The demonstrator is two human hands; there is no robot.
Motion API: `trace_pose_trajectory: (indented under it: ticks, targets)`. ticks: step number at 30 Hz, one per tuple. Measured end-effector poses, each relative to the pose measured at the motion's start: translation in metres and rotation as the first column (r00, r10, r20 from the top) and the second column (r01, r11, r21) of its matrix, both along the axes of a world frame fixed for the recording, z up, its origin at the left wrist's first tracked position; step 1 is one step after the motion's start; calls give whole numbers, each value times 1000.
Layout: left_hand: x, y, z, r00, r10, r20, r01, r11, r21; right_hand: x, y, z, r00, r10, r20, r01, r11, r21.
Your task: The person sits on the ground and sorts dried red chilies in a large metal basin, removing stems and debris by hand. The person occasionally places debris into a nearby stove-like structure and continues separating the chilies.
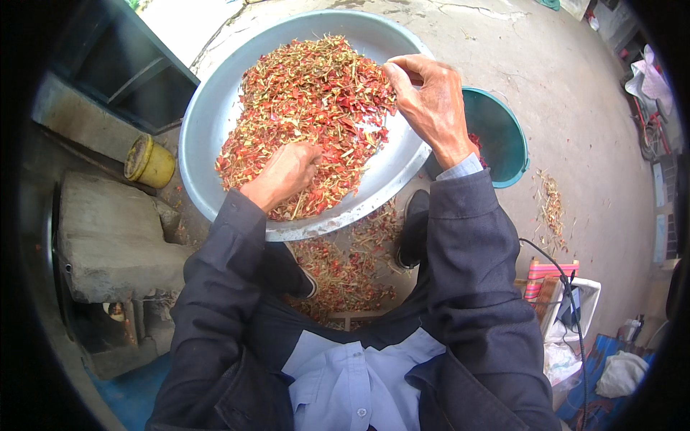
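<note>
A wide metal basin (pixel 202 145) stands in front of me, with a heap of broken dried red chilli pieces and pale stems (pixel 318 102) in it. My left hand (pixel 291 171) rests at the near part of the heap, fingers curled down; whether it holds any pieces is hidden. Above the basin's right side is my right hand (pixel 428 97), thumb and forefinger brought together at the heap's right edge; I cannot tell if something small is between them. Part of the basin's bare floor shows below this hand.
Right of the basin stands a green bucket (pixel 504 140) with dark red pieces inside. Chilli scraps and stems (pixel 345 269) litter the ground between my shoes. A yellow lidded bucket (pixel 150 161) and a concrete block (pixel 116 237) are at left; a white bin (pixel 585 307) and cable lie right.
</note>
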State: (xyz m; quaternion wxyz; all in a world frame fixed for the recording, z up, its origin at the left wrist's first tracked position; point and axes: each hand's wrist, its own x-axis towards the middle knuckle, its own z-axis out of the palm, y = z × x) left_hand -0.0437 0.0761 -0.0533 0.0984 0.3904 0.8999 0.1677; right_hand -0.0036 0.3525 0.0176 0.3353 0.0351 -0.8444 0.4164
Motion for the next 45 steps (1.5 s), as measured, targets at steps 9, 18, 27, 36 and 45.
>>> trace_pose_trajectory:
  ticks: [9,18,27,36,45]
  targets:
    - [3,12,-25,983,-182,-30,180,982,-62,1,-6,-1,999,39,34,-37,999,-40]
    - [-3,17,-31,979,-198,-58,177,950,-256,0,-10,-2,999,40,18,-40,999,15]
    - [-16,-36,40,985,174,-12,-173,983,61,2,-8,-1,999,37,25,-37,999,3]
    - [-15,-55,64,835,389,389,-488,850,198,0,-10,-2,997,60,50,-60,998,4]
    - [7,-57,89,743,124,658,-457,812,363,-2,-10,-4,995,80,55,-81,996,24]
